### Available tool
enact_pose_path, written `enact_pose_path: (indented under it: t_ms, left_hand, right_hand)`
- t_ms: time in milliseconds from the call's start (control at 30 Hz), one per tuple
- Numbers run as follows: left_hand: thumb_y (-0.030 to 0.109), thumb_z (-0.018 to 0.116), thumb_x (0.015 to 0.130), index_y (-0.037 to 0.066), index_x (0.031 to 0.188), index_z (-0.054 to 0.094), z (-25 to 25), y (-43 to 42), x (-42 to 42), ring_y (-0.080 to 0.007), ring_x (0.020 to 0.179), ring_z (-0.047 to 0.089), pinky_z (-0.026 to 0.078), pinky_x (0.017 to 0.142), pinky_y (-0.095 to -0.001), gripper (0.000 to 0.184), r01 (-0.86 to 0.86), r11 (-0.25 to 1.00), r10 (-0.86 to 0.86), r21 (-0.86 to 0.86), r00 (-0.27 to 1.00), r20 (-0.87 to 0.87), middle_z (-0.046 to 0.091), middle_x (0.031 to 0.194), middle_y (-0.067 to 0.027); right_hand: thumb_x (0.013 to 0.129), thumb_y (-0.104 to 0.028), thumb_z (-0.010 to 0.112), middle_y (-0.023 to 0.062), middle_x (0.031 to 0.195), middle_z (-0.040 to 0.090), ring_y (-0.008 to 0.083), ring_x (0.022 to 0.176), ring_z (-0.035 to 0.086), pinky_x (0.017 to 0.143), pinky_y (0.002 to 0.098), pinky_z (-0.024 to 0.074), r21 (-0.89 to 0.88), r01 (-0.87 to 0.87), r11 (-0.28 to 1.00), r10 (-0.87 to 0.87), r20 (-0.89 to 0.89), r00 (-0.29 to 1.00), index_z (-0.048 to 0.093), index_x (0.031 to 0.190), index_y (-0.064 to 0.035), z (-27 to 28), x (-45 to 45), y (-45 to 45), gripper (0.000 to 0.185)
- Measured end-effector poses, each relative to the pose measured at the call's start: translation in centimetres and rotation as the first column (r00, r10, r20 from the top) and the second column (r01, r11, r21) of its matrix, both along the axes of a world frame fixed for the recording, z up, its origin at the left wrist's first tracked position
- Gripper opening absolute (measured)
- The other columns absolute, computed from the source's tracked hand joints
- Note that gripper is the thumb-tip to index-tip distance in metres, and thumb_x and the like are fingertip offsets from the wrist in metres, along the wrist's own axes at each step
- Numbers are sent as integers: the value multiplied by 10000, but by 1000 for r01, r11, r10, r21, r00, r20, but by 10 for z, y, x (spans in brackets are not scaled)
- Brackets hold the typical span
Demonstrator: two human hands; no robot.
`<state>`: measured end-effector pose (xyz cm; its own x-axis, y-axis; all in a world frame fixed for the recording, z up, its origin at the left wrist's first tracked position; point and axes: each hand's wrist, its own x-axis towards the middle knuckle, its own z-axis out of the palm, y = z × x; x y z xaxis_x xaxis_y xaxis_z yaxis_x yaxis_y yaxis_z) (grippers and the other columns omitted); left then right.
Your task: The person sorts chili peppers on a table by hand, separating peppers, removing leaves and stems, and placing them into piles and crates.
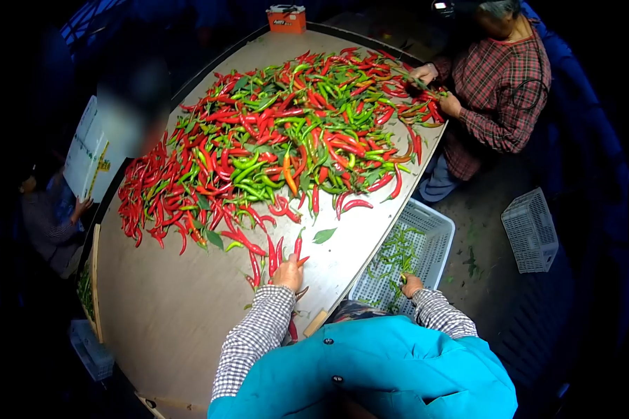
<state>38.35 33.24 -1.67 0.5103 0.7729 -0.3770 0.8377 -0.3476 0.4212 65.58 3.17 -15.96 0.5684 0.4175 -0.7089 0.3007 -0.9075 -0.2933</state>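
Ahead of and around the left hand (288,274), a broad table (154,300) under a large heap of mixed red and green peppers (272,133), leaves included; by judgement, most of the work left here. Beneath the right hand (412,285), a pale perforated crate (438,241) with a thin scatter of green pods (398,253) across the floor; apparently a small portion done, well short of full. Just beyond the left hand, a small group of red peppers (272,253), loosely joined to the heap. Right hand over the crate, fingers curled, something small and green at the fingertips; left hand low over the table, partly closed, one red pepper (302,261) at the fingertips. Cannot tell, for either, whether gripped or merely touched.

Around: far ahead and to the right of both hands, a person in a plaid shirt (500,98), busy at the heap's far end; far to the left, a second person (45,220), dim, beside a white panel (84,146); right of the right hand, another crate (528,237); farthest ahead, an orange box (286,20). In the way: between both hands, the table's edge; ahead of the left hand, one loose leaf (323,236).
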Motion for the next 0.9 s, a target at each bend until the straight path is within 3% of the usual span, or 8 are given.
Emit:
enact_pose_path:
  t_ms: [133, 200, 367, 467, 633, 667, 733, 900]
  left_hand:
    - [223, 614, 762, 82, 966, 578, 18, 17, -2, -376, 800, 588, 470, 694, -454, 251, 156, 988, -156, -11, 988, -12, 610, 844, -205]
    - [226, 590, 772, 132, 961, 606, 38, 33, -9, -329, 793, 610, 481, 715, -429, 212, 52, 995, -66, 81, 980, 186, 633, 839, -142]
    - [-76, 506, 714, 7, 1238, 387, 15, 136, -15, -365, 1001, 536, 431, 861, -376, 544, -182, 945, 6, 271, 840, 543, 521, 1108, -253]
    - [-86, 501, 707, 33, 1350, 173, 71, 163, 42, -368, 1137, 419, 400, 906, -386, 732, -120, 910, -140, 398, 813, 565, 421, 1214, -240]
    - [-96, 461, 655, -11, 1225, 383, 85, 103, 128, -371, 1148, 389, 321, 985, -402, 581, 277, 774, -583, 569, 664, 469, 429, 1189, -222]
    - [-41, 521, 664, 18, 1203, 425, 75, 91, 130, -355, 1130, 409, 274, 1009, -399, 550, 536, 809, -584, 242, 684, 438, 431, 1215, -202]
    - [121, 604, 709, 140, 1185, 483, 64, 51, 94, -312, 1164, 381, 253, 976, -509, 492, 615, 651, -707, 445, 705, 60, 402, 1274, -133]
    - [161, 623, 716, 162, 1195, 468, 31, 23, 14, -366, 1195, 306, 223, 945, -586, 504, 476, 819, -512, 319, 859, 32, 359, 1286, -152]
  right_hand:
    - [713, -302, 679, 227, 1280, 366, 359, 1161, 388, 965, 386, 342, 224, 50, 973, -129, 352, 927, 300, 1304, -36, 50, 26, 19, 750]
    - [709, -331, 686, 234, 1320, 295, 357, 1217, 317, 997, 376, 291, 620, 232, 750, -435, 198, 878, 284, 1301, 4, 97, 63, 38, 790]
    - [673, -275, 721, 209, 1253, 380, 336, 1165, 379, 969, 375, 313, 792, -344, 504, -482, 588, 649, 343, 1266, 2, 210, 136, 181, 755]
    - [649, -267, 744, 198, 1212, 418, 319, 1146, 400, 975, 374, 313, 922, -296, 248, -518, 385, 764, 366, 1244, 3, 250, 132, 285, 756]
    - [725, -274, 654, 143, 1144, 488, 315, 1122, 422, 951, 442, 305, 771, -637, -5, 213, 623, 752, 585, 1000, -80, 261, 39, 327, 343]
    - [734, -273, 647, 125, 1167, 493, 292, 1129, 431, 959, 469, 283, 639, -769, 28, 343, 716, 608, 604, 923, -105, 249, 30, 306, 256]
    - [709, -208, 673, 111, 1163, 508, 280, 1133, 438, 948, 449, 310, 718, -681, 147, 313, 619, 720, 608, 875, -95, 235, 40, 274, 211]
    - [732, -175, 634, 180, 1139, 497, 334, 1086, 448, 934, 384, 354, 783, -351, 514, -184, 500, 846, 539, 1040, -21, 175, 133, 227, 356]
